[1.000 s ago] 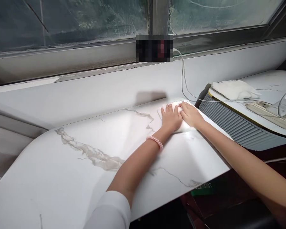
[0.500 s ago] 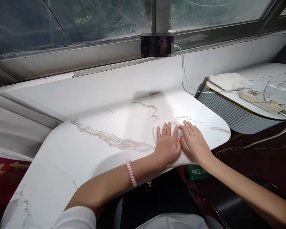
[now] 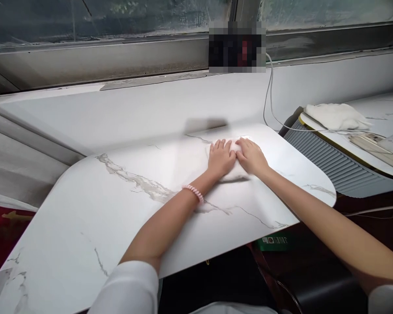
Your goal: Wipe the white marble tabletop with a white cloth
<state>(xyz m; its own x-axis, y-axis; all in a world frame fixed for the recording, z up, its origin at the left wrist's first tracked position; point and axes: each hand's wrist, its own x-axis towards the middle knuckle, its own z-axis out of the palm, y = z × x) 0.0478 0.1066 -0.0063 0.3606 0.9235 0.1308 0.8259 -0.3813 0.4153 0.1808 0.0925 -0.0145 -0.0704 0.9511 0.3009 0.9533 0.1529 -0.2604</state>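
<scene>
Head view: left grip (image 3: 221,161) flat on white cloth (image 3: 235,172), fingers slightly spread; right grip (image 3: 253,158) flat too, fingers closer together. Neither is pinching. Cloth sits under and between both, right of frame center, neither side clearly nearer. Long axis: can't tell, mostly covered. It lies on marbled desk (image 3: 134,240), back edge against white wall (image 3: 144,113). Second cloth (image 3: 336,117) at right of frame. Windows (image 3: 157,17) along top.
</scene>
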